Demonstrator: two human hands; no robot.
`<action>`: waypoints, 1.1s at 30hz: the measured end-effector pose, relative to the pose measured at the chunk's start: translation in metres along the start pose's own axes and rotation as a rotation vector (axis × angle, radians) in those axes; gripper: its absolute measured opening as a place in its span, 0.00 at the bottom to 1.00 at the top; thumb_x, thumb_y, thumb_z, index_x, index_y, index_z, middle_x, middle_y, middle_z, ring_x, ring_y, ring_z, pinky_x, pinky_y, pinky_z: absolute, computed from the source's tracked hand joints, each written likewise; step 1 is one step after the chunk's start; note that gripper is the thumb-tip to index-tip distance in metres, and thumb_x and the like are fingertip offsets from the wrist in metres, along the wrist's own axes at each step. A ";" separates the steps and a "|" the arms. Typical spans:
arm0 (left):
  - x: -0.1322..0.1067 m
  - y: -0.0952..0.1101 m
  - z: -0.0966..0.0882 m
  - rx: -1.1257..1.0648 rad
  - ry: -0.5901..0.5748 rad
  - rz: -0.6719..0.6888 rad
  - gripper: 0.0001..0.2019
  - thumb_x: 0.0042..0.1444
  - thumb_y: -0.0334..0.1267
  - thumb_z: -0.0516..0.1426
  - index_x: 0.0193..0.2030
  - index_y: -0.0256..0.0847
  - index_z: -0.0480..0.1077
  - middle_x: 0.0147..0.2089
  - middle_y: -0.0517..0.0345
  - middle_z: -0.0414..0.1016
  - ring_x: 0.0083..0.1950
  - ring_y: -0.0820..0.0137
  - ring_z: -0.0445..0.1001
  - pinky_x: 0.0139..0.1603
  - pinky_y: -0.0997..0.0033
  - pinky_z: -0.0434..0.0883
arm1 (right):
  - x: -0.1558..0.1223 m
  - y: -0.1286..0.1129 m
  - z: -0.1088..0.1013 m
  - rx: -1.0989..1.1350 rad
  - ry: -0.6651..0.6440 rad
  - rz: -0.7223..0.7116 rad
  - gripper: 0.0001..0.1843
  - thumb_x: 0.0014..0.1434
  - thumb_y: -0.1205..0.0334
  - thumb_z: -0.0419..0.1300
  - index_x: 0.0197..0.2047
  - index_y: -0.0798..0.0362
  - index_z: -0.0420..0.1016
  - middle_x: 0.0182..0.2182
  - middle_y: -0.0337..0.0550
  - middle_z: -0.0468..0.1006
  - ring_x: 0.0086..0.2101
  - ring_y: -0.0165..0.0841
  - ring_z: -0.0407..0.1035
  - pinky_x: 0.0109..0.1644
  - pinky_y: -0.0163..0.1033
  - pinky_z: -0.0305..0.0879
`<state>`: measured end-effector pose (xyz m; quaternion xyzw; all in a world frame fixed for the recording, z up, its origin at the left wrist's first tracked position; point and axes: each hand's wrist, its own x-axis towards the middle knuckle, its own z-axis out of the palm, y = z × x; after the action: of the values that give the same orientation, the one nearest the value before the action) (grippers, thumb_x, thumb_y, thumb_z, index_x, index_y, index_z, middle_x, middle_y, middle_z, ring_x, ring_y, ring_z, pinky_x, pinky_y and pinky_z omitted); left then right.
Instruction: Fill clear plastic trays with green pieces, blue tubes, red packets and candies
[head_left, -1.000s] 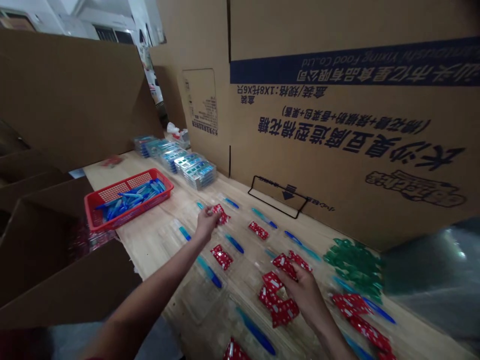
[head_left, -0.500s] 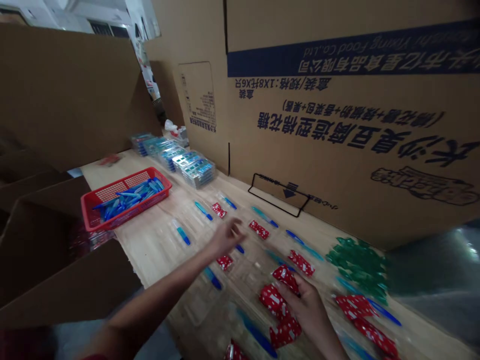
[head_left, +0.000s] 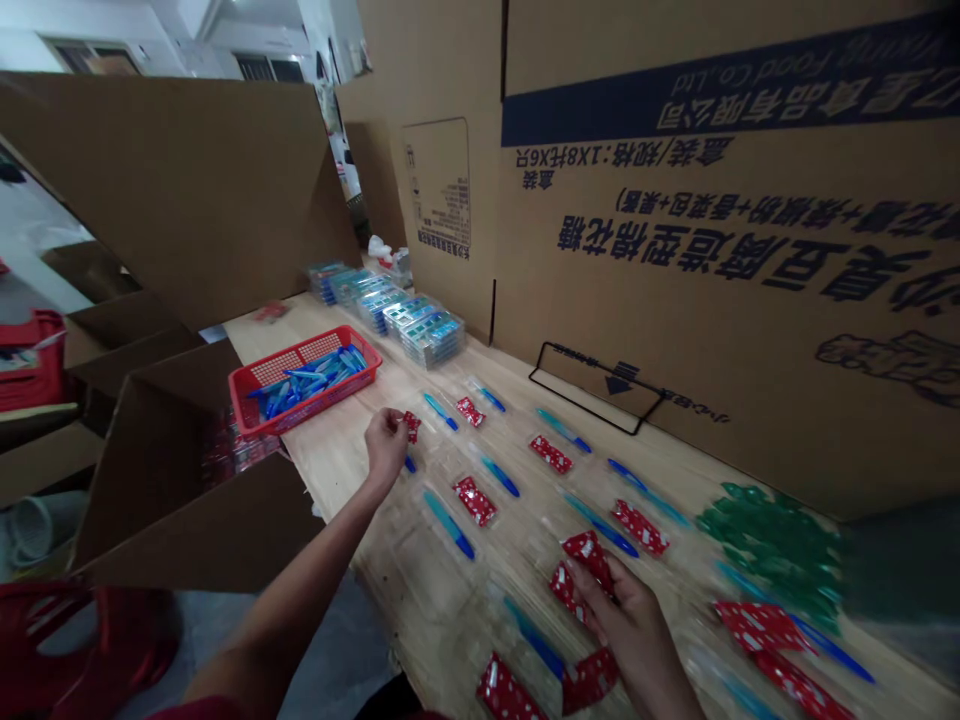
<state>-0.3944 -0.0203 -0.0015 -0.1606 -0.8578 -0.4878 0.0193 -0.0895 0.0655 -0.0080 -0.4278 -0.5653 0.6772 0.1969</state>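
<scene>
My left hand [head_left: 386, 447] is over the wooden table [head_left: 330, 440], pinching a small red packet with white spots [head_left: 411, 426] near a blue plastic utensil [head_left: 440, 410]. My right hand [head_left: 630, 630] rests at the lower right, its fingers on a red spotted packet [head_left: 589, 560] with more packets [head_left: 589, 680] beside it. Red packets [head_left: 474, 500] and blue-and-teal utensils [head_left: 450, 524] lie in loose rows across the table, many in clear plastic sleeves.
A red plastic basket [head_left: 304, 378] holds blue utensils. Stacked clear trays [head_left: 427, 330] stand behind it, and a green pile [head_left: 772, 550] lies at right. Large cardboard boxes [head_left: 712, 250] wall the far edge; an open box [head_left: 195, 480] stands left. A red stool [head_left: 97, 640] sits below.
My left hand has drawn back toward the basket and now pinches a red packet. My right hand has shifted slightly among its packets. The whole scene has slid rightward in view.
</scene>
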 end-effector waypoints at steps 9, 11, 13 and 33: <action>0.001 -0.002 0.006 0.277 -0.112 0.074 0.03 0.48 0.31 0.54 0.29 0.41 0.68 0.29 0.55 0.71 0.38 0.63 0.70 0.37 0.69 0.63 | -0.009 0.004 -0.003 0.014 0.019 0.022 0.26 0.38 0.40 0.65 0.31 0.55 0.73 0.16 0.34 0.66 0.15 0.24 0.53 0.16 0.30 0.47; -0.022 0.012 -0.001 0.241 -0.202 0.169 0.03 0.50 0.33 0.55 0.32 0.41 0.69 0.32 0.55 0.72 0.39 0.64 0.70 0.38 0.69 0.64 | -0.010 0.001 -0.001 0.038 0.065 0.005 0.26 0.39 0.40 0.65 0.31 0.55 0.72 0.17 0.34 0.66 0.16 0.25 0.55 0.17 0.30 0.49; -0.061 0.028 -0.009 0.081 -0.430 0.267 0.08 0.50 0.37 0.56 0.38 0.40 0.70 0.36 0.54 0.72 0.36 0.67 0.70 0.36 0.71 0.66 | -0.012 -0.002 0.006 0.077 0.123 -0.031 0.25 0.40 0.40 0.64 0.33 0.54 0.72 0.17 0.34 0.67 0.17 0.25 0.55 0.17 0.30 0.50; -0.162 0.015 -0.058 -0.206 -0.952 0.379 0.11 0.55 0.38 0.52 0.43 0.40 0.73 0.36 0.55 0.80 0.32 0.68 0.77 0.31 0.74 0.73 | -0.029 -0.006 0.038 -0.273 0.128 -0.528 0.09 0.57 0.56 0.55 0.34 0.53 0.70 0.28 0.38 0.73 0.29 0.30 0.67 0.35 0.33 0.64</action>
<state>-0.2433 -0.1035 0.0102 -0.5179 -0.6751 -0.4307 -0.3007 -0.1051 0.0226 0.0077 -0.3303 -0.7292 0.4921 0.3422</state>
